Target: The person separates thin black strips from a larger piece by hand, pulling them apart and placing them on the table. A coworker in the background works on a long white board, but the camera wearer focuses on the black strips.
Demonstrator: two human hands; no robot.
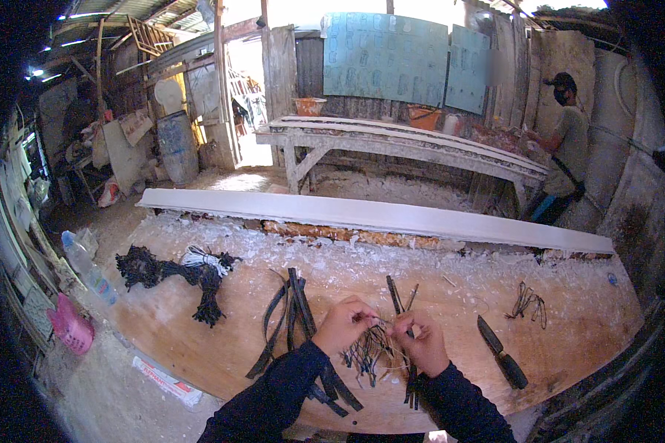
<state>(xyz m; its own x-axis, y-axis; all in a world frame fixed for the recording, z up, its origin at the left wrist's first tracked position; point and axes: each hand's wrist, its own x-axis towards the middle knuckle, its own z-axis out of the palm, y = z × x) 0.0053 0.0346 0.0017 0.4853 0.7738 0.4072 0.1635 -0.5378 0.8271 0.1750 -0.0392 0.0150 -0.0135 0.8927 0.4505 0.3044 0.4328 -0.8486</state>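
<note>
Over the near middle of the wooden table (451,387), both my hands are closed in pinches, their fingertips almost meeting. A thin strand (380,323) runs between the fingers of my left hand (346,325) and my right hand (423,343); its ends are hidden. Just below lies a loose bunch of thin dark cords (368,354). Long flat black strips (297,306) spread beside and under my left forearm, and a few narrower black strips (394,294) pass under my right hand. To the right rests a knife (501,353) with a dark blade and handle.
Tied black cord bundles (208,288) with a white string hank (203,257) lie left; a small wire bunch (526,303) lies right. A long white moulding (377,216) edges the table's far side. A bottle (89,267) and pink basket (72,325) stand left. A person (565,144) works behind.
</note>
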